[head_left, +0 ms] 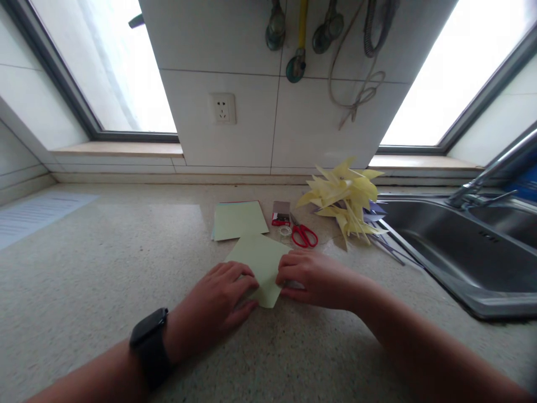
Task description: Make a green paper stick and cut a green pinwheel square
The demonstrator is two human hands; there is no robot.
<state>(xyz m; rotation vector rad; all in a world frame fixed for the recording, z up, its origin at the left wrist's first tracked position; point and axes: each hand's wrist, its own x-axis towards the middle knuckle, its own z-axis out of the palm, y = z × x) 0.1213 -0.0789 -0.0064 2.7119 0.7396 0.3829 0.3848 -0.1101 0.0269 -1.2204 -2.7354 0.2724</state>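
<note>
A pale green sheet of paper (264,258) lies on the countertop between my hands, one corner pointing towards me. My left hand (224,294), with a black watch on its wrist, has its fingers curled on the left edge of the sheet. On the right edge, my right hand (312,277) grips the paper with bent fingers. Just beyond the sheet is a stack of pale green paper (241,220). To its right are red-handled scissors (305,235), a small red-and-clear packet (281,214) and a small white ring-shaped item (285,230).
Yellow paper pinwheels (344,193) are heaped at the back right beside a steel sink (457,252) with a faucet (470,190). A printed sheet (39,212) lies at the far left of the countertop (126,246). A socket (224,108) and pipe valves (296,65) are on the tiled wall.
</note>
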